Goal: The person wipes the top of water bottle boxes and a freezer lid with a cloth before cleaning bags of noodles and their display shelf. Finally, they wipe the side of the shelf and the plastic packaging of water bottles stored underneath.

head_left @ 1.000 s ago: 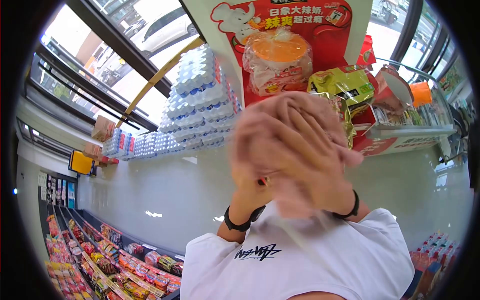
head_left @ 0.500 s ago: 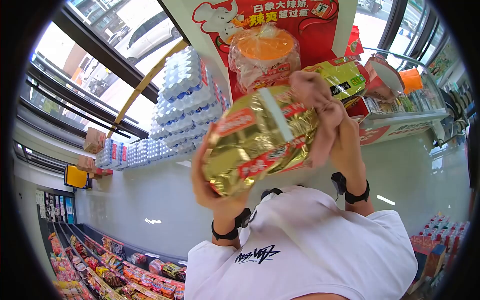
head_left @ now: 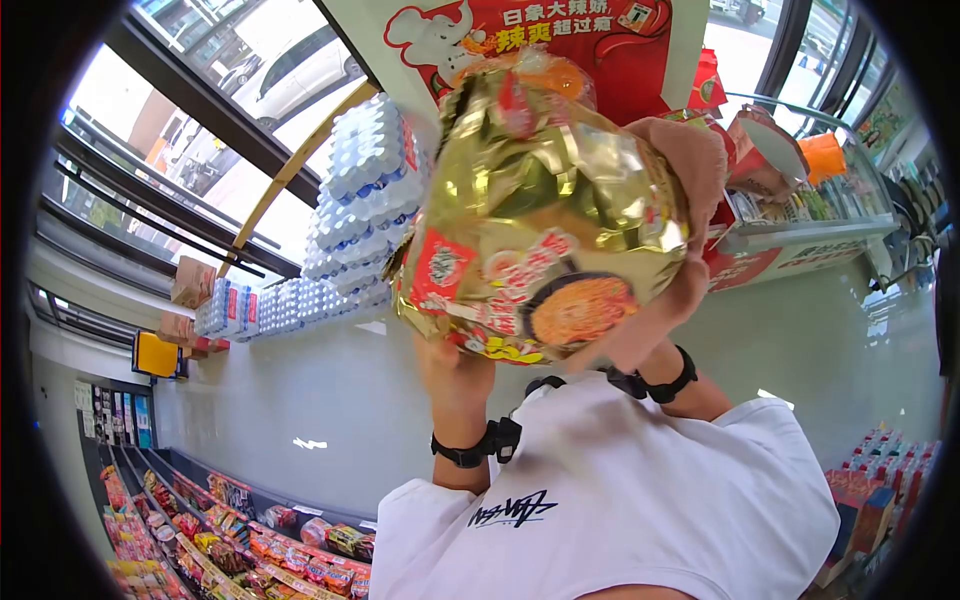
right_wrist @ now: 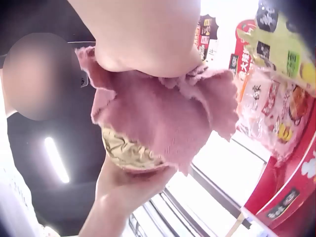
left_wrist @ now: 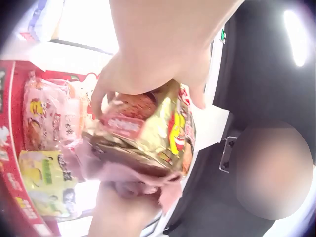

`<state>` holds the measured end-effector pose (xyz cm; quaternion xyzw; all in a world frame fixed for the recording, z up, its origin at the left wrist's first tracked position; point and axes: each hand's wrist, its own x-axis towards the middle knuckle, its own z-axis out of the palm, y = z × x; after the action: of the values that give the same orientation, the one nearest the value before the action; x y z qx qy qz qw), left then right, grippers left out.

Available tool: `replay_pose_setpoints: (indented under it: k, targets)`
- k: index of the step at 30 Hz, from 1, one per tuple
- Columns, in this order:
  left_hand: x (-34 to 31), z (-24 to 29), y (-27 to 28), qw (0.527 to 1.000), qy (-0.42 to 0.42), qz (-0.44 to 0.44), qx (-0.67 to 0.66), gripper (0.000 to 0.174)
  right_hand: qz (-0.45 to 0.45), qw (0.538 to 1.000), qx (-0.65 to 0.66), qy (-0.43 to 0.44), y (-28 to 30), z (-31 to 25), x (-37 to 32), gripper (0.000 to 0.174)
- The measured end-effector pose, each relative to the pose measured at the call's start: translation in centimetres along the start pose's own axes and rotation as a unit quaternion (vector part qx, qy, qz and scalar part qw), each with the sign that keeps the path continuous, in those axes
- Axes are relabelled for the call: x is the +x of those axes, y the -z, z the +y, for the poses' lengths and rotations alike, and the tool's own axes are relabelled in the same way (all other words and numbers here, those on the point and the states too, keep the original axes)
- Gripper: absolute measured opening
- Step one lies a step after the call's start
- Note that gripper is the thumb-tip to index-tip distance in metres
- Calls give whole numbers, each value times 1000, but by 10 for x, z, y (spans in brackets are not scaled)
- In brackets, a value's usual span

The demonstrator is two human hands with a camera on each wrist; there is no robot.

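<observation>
A gold, shiny multipack of instant noodles (head_left: 545,220), printed with a bowl of noodles, is held up before the white shirt in the head view. My left hand (head_left: 455,372) grips its lower left end; in the left wrist view the left hand (left_wrist: 153,66) spreads over the pack, thumb and fingers on opposite sides. A pink cloth (head_left: 700,165) lies against the other end. My right hand (head_left: 683,300) holds that cloth against the wrapper. In the right wrist view the cloth (right_wrist: 160,116) drapes over the pack's end and hides most of the right fingers.
Behind the pack stands a red display with a plastic-wrapped pink noodle pack (left_wrist: 49,113) and a yellow-green pack (left_wrist: 47,180). Shrink-wrapped water bottles (head_left: 365,200) are stacked at left. Snack shelves (head_left: 250,540) run along the lower left; a glass-sided case (head_left: 820,235) stands at right.
The bunched cloth first hid the front of the hands. The gold pack then came into sight and has turned, its printed face now upward. The cloth has spread along its right end.
</observation>
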<state>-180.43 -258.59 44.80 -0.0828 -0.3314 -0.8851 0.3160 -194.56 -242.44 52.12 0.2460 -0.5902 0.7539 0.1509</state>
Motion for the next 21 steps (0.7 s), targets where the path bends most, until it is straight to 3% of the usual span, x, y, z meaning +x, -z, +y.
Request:
replay_pose_setpoints:
  k: [2,4,5,6,7,8,10,11,12,13,15,17,18,19,20,21]
  targets:
    - [-8,-8,31,998,27,-53,29,79,23,995,93,0,-8,-23,11,44]
    - [-22,-21,43,996,38,18,82,102,25,992,120,-5,0,12,2,44]
    - [-29,-23,56,851,0,-4,525,90,36,997,24,-69,14,75,-16,46]
    - [-19,-23,41,851,-3,-4,526,90,46,988,-73,-131,20,108,-25,49]
    - [1,-25,14,984,0,-99,151,83,40,985,-96,-141,19,120,-36,47]
    - [14,-27,-2,952,4,-180,-249,77,14,989,-92,-112,16,120,-48,45]
    - [17,-22,-13,970,-52,-138,-192,69,-61,994,-87,-8,4,114,-75,40]
    - [19,-17,-34,997,-60,-3,-53,65,-103,989,-92,56,-1,108,-85,38]
    - [19,-14,-51,985,-66,135,87,61,-148,975,-103,127,-6,104,-91,36]
    - [22,-16,-59,975,-72,185,103,70,-186,957,-111,193,-11,99,-96,34]
    - [22,-15,-46,984,-35,173,27,69,-221,923,-114,293,-22,79,-92,30]
    - [21,-18,-26,981,51,139,-128,66,-124,914,-123,367,-41,47,-68,31]
    - [21,-21,-18,981,52,139,-128,66,-124,914,-124,367,-39,33,-52,31]
    - [20,-23,-9,993,-32,114,21,64,-162,897,-191,365,-34,20,-37,36]
    - [18,-26,0,975,-115,85,169,62,-199,874,-257,361,-33,12,-24,42]
    - [16,-28,9,928,-195,53,313,61,-183,886,-223,363,-36,9,-11,53]
